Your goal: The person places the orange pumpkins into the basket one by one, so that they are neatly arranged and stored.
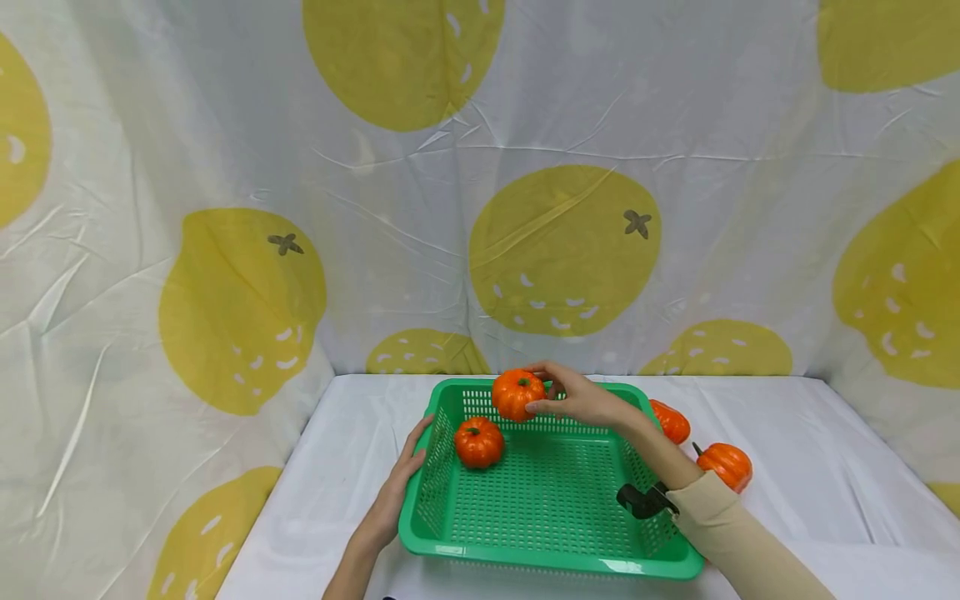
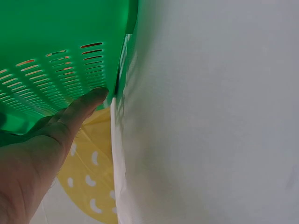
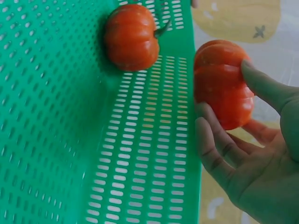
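Note:
A ribbed orange pumpkin (image 1: 517,395) is pinched between the thumb and fingers of my right hand (image 1: 573,397), up at the far rim of the green plastic basket (image 1: 551,560). In the right wrist view the held pumpkin (image 3: 223,84) shows beside the basket's rim. Another pumpkin (image 1: 479,442) sits inside the basket near its left wall. My left hand (image 1: 393,492) lies along the outside of the basket's left side, its fingers at the rim. In the left wrist view the left hand (image 2: 51,140) touches the slotted wall with extended fingers.
Right of the basket, on the white cloth (image 1: 847,467), lie an orange pumpkin (image 1: 726,466) with a dark stem and another orange one (image 1: 671,422), partly hidden by the basket and right arm. A lemon-print curtain (image 1: 405,250) hangs behind. A black strap (image 1: 643,502) is on the right wrist.

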Demonstrator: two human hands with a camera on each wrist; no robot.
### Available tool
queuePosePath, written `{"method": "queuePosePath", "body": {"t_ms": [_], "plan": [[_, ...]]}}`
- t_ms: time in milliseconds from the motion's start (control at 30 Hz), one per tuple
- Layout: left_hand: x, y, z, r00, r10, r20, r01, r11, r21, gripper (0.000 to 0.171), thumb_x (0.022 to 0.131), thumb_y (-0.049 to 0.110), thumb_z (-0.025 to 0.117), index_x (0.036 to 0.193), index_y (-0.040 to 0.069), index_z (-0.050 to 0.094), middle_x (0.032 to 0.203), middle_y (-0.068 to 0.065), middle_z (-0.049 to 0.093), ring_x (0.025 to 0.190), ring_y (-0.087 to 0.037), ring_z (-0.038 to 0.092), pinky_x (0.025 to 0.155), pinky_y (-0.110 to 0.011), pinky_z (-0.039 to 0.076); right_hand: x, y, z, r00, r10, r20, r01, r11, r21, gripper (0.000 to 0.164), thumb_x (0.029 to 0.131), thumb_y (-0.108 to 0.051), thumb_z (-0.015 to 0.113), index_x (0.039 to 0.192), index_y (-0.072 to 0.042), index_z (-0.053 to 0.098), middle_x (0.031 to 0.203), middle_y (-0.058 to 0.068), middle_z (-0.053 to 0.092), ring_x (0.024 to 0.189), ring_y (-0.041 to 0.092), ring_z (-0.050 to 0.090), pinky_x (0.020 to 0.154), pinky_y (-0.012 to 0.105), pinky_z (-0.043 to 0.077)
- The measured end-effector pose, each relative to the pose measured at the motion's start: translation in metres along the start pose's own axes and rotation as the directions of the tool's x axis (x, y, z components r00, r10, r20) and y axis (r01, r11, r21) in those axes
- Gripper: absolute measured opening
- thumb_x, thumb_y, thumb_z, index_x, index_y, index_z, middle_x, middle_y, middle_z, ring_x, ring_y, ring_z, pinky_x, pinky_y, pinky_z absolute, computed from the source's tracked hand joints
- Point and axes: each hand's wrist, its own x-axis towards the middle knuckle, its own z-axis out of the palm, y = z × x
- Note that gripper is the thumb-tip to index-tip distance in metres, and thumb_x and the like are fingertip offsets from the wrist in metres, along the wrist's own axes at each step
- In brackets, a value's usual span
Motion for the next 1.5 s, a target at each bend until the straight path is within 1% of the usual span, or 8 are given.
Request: {"method": "queuePosePath", "body": {"t_ms": [433,733,900,1000,1100,1167,1267,1500], "plan": [[0.001,0.001,-0.001,1.0,-0.004,0.006,0.004,1.0,0.006,0.053,0.112,0.043,0.022,0.165,0.038,0.015,0.175,-0.005,0.009,0.157,-0.036,0.017,0.119,-0.05,0.023,-0.011,0.01,0.008,0.999,0.003,0.044,0.001,0.996,-0.094,0.059,0.098,-0.026,0.074,0.147,-0.003,0.051,0.146,0.024,0.056,0.098,0.02,0.065,0.085,0.033,0.053],[0.001,0.0,-0.001,0.999,0.012,0.033,-0.012,1.0,0.009,0.054,0.113,0.043,0.02,0.166,0.037,0.012,0.176,-0.006,0.004,0.16,-0.037,0.01,0.122,-0.06,0.015,-0.012,0.018,0.013,0.993,0.069,0.097,-0.062,0.996,-0.069,0.059,0.096,-0.024,0.076,0.146,-0.002,0.055,0.145,0.028,0.056,0.112,0.037,0.068,0.084,0.034,0.057],[0.001,0.001,-0.001,0.999,0.016,0.035,-0.017,1.0,0.007,0.054,0.113,0.043,0.021,0.166,0.037,0.012,0.176,-0.005,0.003,0.16,-0.037,0.009,0.122,-0.062,0.013,-0.011,0.022,0.015,0.991,0.111,0.077,-0.105,0.991,-0.084,0.059,0.09,-0.021,0.082,0.142,-0.003,0.061,0.142,0.027,0.06,0.098,0.04,0.07,0.079,0.032,0.056],[0.001,0.001,-0.001,0.999,0.014,0.031,-0.015,1.0,0.009,0.054,0.113,0.042,0.021,0.166,0.037,0.013,0.176,-0.005,0.004,0.16,-0.037,0.01,0.122,-0.062,0.013,-0.012,0.024,0.016,0.987,0.15,0.052,-0.145,0.985,-0.09,0.059,0.086,-0.02,0.085,0.139,-0.005,0.065,0.138,0.026,0.064,0.106,0.043,0.068,0.08,0.034,0.056],[0.001,0.001,-0.001,1.0,0.015,0.023,-0.015,1.0,0.006,0.054,0.113,0.041,0.022,0.166,0.036,0.014,0.176,-0.005,0.005,0.16,-0.037,0.01,0.123,-0.062,0.011,-0.012,0.025,0.016,0.982,0.184,0.032,-0.179,0.977,-0.113,0.058,0.084,-0.02,0.087,0.137,-0.007,0.067,0.134,0.025,0.066,0.125,0.042,0.061,0.087,0.04,0.057],[0.001,0.001,-0.001,1.0,0.016,0.02,-0.017,1.0,0.004,0.054,0.113,0.041,0.022,0.166,0.036,0.014,0.176,-0.005,0.005,0.16,-0.036,0.009,0.123,-0.063,0.01,-0.013,0.026,0.017,0.979,0.2,0.034,-0.195,0.974,-0.119,0.058,0.083,-0.018,0.088,0.137,-0.007,0.067,0.134,0.026,0.065,0.126,0.045,0.059,0.089,0.045,0.058],[0.001,0.001,-0.001,1.0,0.017,0.017,-0.017,1.0,0.004,0.054,0.113,0.041,0.022,0.166,0.036,0.014,0.176,-0.005,0.005,0.16,-0.036,0.009,0.123,-0.063,0.01,-0.013,0.027,0.019,0.978,0.206,0.039,-0.198,0.97,-0.14,0.058,0.082,-0.015,0.089,0.136,-0.006,0.068,0.135,0.026,0.065,0.125,0.046,0.06,0.09,0.048,0.058],[0.0,0.0,0.0,1.0,0.026,0.016,-0.026,1.0,0.006,0.053,0.113,0.041,0.022,0.165,0.037,0.014,0.176,-0.005,0.005,0.159,-0.036,0.01,0.122,-0.064,0.01,-0.016,0.03,0.02,0.98,0.172,0.096,-0.159,0.979,-0.131,0.061,0.081,-0.007,0.087,0.137,0.001,0.065,0.13,0.027,0.069,0.118,0.043,0.067,0.085,0.038,0.061]]}}
